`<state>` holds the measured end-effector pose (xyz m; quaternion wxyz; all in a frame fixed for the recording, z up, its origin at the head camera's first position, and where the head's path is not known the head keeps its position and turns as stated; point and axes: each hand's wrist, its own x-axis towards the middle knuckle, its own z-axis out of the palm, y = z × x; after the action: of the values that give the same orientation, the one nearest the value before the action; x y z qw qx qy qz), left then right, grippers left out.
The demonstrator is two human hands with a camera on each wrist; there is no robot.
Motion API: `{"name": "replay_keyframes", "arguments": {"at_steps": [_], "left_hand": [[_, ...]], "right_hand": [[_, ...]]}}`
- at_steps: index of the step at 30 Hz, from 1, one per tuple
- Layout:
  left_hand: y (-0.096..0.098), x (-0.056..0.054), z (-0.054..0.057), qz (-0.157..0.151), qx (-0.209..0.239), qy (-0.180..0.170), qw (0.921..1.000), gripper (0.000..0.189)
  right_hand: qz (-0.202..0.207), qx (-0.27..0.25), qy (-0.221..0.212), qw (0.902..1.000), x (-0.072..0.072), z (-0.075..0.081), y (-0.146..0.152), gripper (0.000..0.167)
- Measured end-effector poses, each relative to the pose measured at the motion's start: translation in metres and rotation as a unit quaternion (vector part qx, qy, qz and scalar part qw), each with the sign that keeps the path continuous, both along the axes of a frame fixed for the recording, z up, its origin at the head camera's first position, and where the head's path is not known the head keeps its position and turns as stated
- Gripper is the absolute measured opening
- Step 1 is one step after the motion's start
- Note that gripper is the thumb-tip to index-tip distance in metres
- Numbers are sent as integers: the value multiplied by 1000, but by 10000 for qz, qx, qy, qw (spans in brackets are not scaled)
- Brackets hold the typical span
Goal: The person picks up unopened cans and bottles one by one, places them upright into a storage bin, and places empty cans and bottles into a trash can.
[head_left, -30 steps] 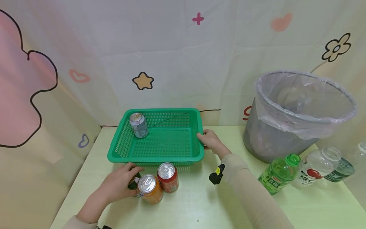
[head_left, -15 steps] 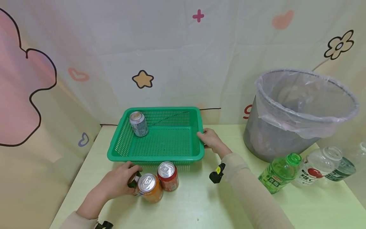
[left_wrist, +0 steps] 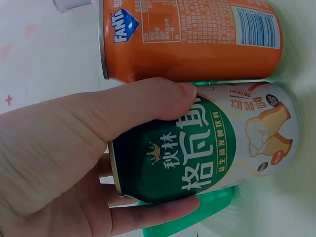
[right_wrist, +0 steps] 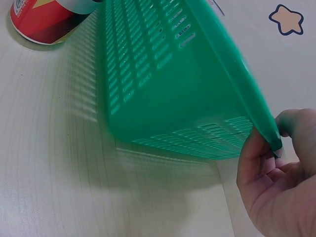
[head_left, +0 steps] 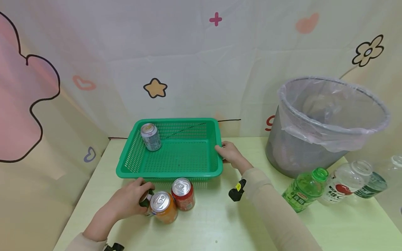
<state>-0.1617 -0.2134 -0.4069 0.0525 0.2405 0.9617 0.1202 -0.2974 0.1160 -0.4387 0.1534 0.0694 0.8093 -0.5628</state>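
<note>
In the left wrist view, a dark green and white drink can [left_wrist: 207,143] stands between the thumb and fingers of my left hand [left_wrist: 74,148], which grips it around its upper part. In the head view that can is mostly behind my left hand [head_left: 127,200]. An orange Fanta can [head_left: 164,209] stands right beside it, and a red can [head_left: 183,197] is just to the right of that. My right hand [head_left: 230,153] pinches the right rim of a green plastic basket [head_left: 179,174], thumb above and fingers below. Inside the basket's back left corner stands a silvery can [head_left: 151,137].
At the right stands a grey mesh bin [head_left: 292,153] lined with a clear bag. In front of it are a green bottle [head_left: 304,193], a clear bottle with a red-printed label [head_left: 342,184] and another clear bottle [head_left: 373,183]. A patterned cloth [head_left: 194,62] hangs behind the table [head_left: 201,233].
</note>
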Motion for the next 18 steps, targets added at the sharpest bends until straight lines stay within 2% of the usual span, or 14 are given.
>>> {"name": "replay_keyframes", "arguments": {"at_steps": [6, 14, 18], "left_hand": [[0, 0, 0, 13, 34, -85, 10000, 51], [0, -3, -2, -163, -65, 137, 9998, 51], [-1, -3, 0, -176, -71, 114, 9998, 50]], "right_hand": [[-11, 35, -21, 10000, 1, -1, 0, 34], [55, 19, -4, 10000, 1, 0, 0, 34], [51, -14, -7, 10000, 1, 1, 0, 35]]}}
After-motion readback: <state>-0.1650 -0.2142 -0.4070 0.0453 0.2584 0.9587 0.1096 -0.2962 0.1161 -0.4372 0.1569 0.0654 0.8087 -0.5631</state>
